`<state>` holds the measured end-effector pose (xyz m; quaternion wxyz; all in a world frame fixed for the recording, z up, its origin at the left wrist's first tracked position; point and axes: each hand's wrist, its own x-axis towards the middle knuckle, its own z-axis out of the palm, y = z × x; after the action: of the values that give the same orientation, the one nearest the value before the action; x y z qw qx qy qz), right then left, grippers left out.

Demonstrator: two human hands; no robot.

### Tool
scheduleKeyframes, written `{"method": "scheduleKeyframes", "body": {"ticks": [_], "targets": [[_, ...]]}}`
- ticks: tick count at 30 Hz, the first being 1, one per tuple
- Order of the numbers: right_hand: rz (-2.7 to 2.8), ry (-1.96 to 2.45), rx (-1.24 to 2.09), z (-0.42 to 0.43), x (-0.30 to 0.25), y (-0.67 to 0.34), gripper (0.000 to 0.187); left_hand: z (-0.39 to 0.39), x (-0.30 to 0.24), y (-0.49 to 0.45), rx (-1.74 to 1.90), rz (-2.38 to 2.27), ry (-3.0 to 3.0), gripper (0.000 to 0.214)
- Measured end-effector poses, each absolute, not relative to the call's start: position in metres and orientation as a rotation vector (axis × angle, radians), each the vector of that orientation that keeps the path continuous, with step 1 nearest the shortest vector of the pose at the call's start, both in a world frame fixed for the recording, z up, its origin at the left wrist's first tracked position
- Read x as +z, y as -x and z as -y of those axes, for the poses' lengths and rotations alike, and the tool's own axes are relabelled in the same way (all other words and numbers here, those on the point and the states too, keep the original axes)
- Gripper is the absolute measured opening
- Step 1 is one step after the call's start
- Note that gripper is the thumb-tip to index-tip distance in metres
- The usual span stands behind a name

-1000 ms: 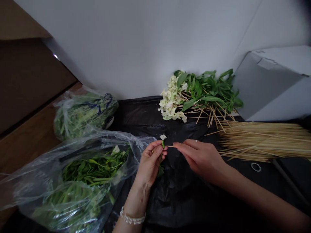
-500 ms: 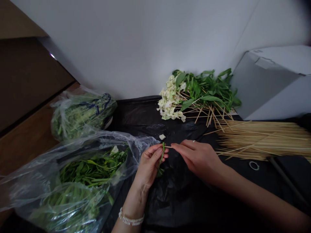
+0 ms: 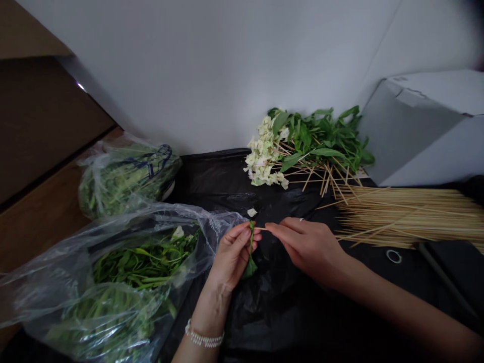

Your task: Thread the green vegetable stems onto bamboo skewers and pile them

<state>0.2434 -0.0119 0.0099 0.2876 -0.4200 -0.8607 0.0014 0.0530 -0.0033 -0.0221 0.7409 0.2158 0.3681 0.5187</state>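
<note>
Green stem (image 3: 251, 247) first: I have it pinched between the thumb and fingers (image 3: 244, 237) of my left hand (image 3: 232, 259), nearly upright, with a leaf (image 3: 250, 270) hanging at its lower end. A white petal (image 3: 252, 213) shows just above its top (I cannot tell whether the two are joined). My right hand (image 3: 310, 245), thumb and forefinger pressed together, grips a thin wooden stick (image 3: 261, 229), which lies almost level and reaches across to the stem; the exact meeting point is too small to tell. A beaded bracelet (image 3: 204, 340) circles my left wrist. Beneath everything spreads a black plastic sheet (image 3: 272, 312). Left of me, a clear bag (image 3: 71, 257) lies open around more greens (image 3: 139, 262), with a second bag (image 3: 124, 186) of greens behind it. Beyond my right hand, loose sticks (image 3: 412, 217) are piled beside a small ring (image 3: 394, 256). Farther back, white flowers (image 3: 262, 161) and leafy stems (image 3: 328, 131) lie in a heap near a white box (image 3: 427, 126).
</note>
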Motion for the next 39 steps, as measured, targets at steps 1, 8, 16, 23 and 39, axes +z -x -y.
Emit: {"method": "scheduleKeyframes", "body": {"ticks": [1,8,16,23,39], "targets": [[2.297,1.129,0.011,0.012,0.009,-0.243,0.031,0.003,-0.023,-0.053,1.141,-0.810,-0.470,0.027],[2.330,1.135,0.020,0.012,0.008,-0.243,0.030,0.003,-0.024,-0.054,1.153,-0.805,-0.456,0.026],[2.329,1.130,-0.016,0.012,0.005,-0.241,0.028,0.004,-0.024,-0.055,1.150,-0.814,-0.461,0.026],[2.329,1.128,0.051,0.015,0.003,-0.239,0.027,0.004,-0.023,-0.056,1.143,-0.836,-0.459,0.026],[2.335,1.165,0.266,0.011,-0.006,-0.238,0.027,0.006,-0.028,-0.057,1.223,-0.907,-0.544,0.026]]}}
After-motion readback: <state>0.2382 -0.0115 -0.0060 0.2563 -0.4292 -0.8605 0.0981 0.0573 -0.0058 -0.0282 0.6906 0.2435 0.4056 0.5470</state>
